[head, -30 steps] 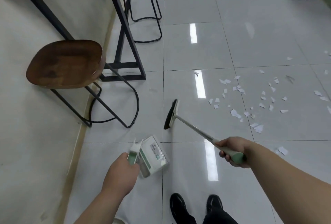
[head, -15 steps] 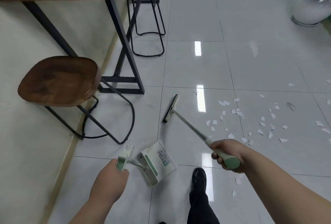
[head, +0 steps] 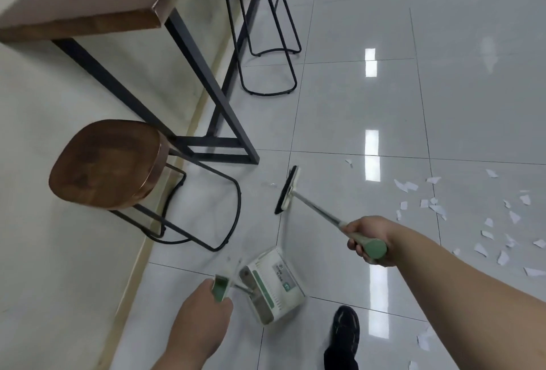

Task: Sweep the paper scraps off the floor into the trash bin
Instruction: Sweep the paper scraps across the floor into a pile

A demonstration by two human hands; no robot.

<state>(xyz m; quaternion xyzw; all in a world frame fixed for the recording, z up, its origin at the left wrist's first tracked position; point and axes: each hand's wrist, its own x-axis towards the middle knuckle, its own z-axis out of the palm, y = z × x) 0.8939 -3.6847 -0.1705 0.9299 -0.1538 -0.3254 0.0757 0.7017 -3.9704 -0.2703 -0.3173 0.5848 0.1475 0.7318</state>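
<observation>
— Any lettering to read anywhere?
— Only on the dustpan (head: 266,295): a white label (head: 280,270) with dark print, too small and blurred to make out.
— And the green square (head: 286,286) near its right edge?
— White marks inside, perhaps two characters, but not legible.

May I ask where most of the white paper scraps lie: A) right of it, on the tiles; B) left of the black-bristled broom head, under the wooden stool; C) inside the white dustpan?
A: the white paper scraps lie scattered on tiles right of the black-bristled broom head.
</observation>
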